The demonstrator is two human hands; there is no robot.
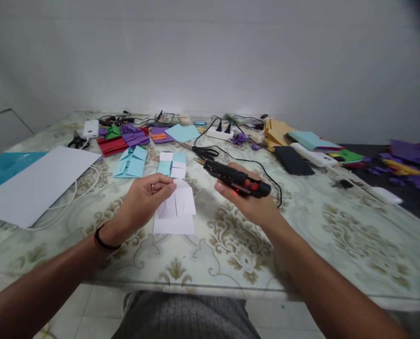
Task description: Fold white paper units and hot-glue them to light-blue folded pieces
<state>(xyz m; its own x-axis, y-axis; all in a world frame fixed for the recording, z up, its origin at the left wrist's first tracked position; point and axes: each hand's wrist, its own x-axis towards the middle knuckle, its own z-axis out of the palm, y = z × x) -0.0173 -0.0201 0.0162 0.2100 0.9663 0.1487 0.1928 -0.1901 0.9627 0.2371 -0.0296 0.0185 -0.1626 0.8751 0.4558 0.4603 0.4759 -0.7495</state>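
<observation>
My left hand [144, 197] pinches the upper edge of a folded sheet of white paper [174, 221], which lies on the patterned tablecloth with creased flaps partly raised. In my right hand [248, 200] is a black hot glue gun [234, 178], its nozzle aimed left above the paper and apart from it. A small red light glows on the glue gun's side. Just behind the white paper lie a blue-and-white folded paper piece [172, 165] and a light blue folded paper [131, 162].
A large white sheet [43, 183] lies over a blue one at left. Scissors [78, 140], purple and red folded papers [134, 134] and a power strip [220, 133] stand at the back. A black phone [293, 160] lies at right. The glue gun's cord [262, 165] curves behind my right hand.
</observation>
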